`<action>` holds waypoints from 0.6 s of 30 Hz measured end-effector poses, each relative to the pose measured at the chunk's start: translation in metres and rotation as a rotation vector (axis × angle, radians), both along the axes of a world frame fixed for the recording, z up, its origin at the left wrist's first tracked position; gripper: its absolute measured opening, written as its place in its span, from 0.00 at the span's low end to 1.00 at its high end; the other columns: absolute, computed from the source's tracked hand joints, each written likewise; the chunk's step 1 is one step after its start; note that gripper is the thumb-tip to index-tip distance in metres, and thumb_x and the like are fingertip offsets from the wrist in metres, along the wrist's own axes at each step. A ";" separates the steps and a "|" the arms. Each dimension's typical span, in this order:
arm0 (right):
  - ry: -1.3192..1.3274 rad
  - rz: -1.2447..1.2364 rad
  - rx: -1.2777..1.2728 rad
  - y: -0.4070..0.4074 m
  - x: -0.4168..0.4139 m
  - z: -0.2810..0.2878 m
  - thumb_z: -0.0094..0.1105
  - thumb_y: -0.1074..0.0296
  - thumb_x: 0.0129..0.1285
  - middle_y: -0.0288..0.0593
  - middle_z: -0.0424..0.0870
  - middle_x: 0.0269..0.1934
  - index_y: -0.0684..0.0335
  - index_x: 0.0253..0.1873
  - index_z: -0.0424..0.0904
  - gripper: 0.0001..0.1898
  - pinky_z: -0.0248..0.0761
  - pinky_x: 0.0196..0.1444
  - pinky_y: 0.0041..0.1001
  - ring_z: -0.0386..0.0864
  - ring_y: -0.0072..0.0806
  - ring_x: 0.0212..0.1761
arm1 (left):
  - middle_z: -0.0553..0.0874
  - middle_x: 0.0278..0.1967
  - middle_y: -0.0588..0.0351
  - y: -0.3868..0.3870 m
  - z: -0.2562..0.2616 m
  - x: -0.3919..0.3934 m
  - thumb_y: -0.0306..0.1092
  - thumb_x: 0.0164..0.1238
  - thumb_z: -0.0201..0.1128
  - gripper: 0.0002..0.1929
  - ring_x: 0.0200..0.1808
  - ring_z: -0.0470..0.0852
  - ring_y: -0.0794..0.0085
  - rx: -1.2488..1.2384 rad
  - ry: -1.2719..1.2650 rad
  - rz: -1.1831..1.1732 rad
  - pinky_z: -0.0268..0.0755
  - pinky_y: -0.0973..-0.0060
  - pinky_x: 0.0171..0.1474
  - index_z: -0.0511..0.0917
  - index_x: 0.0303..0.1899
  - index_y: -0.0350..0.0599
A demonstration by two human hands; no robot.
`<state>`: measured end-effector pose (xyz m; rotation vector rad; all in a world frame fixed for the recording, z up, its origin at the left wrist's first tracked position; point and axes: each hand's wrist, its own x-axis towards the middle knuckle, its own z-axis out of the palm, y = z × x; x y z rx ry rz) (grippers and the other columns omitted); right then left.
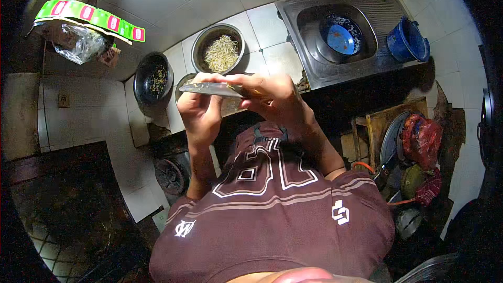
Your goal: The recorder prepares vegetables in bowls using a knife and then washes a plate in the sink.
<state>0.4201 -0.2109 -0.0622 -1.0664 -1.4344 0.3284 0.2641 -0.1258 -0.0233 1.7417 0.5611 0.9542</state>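
A knife (210,89) with a broad metal blade is in my right hand (275,90), its tip pointing left. Small pale bits cling to the blade. My left hand (202,116) is raised at the blade's tip end, fingers bent behind it; whether they pinch anything is hidden. Beyond my hands, a round metal bowl (239,61) holds bean sprouts (221,53). A smaller bowl (178,86) is partly covered by my left hand. To the left stands a black bowl (137,82) with small yellowish scraps (158,78) inside.
A steel sink (306,63) with a blue basin (341,39) lies at the right. On its drainboard sits a blue bucket (404,41). Green sachets (86,11) and plastic bags (78,47) hang at the upper left. A red plastic bag (422,141) is below the counter.
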 end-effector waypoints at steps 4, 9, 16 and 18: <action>0.018 -0.050 0.105 -0.003 0.002 0.004 0.67 0.63 0.59 0.48 0.85 0.38 0.61 0.58 0.75 0.23 0.78 0.38 0.32 0.86 0.40 0.37 | 0.82 0.37 0.55 -0.003 0.006 0.008 0.15 0.61 0.59 0.08 0.42 0.79 0.75 0.118 0.048 -0.027 0.71 0.79 0.47 0.78 0.41 0.31; -0.050 -0.111 0.011 -0.013 0.013 -0.005 0.63 0.60 0.63 0.49 0.85 0.37 0.60 0.59 0.73 0.21 0.78 0.37 0.34 0.85 0.41 0.38 | 0.81 0.37 0.53 0.006 -0.001 0.022 0.13 0.59 0.58 0.09 0.41 0.80 0.73 0.123 0.065 -0.115 0.70 0.79 0.46 0.78 0.40 0.31; 0.064 -0.186 -0.103 -0.029 0.018 -0.004 0.63 0.66 0.62 0.52 0.83 0.40 0.63 0.57 0.75 0.19 0.75 0.39 0.30 0.84 0.40 0.37 | 0.82 0.31 0.56 0.009 -0.006 0.049 0.15 0.60 0.58 0.06 0.36 0.81 0.78 0.018 0.052 -0.204 0.72 0.82 0.39 0.79 0.37 0.33; 0.174 -0.161 -0.157 -0.027 0.020 -0.014 0.60 0.65 0.65 0.54 0.83 0.43 0.64 0.58 0.73 0.19 0.74 0.41 0.30 0.83 0.42 0.40 | 0.82 0.32 0.56 0.011 -0.014 0.057 0.16 0.61 0.58 0.05 0.35 0.81 0.78 0.008 0.063 -0.205 0.73 0.82 0.40 0.78 0.37 0.32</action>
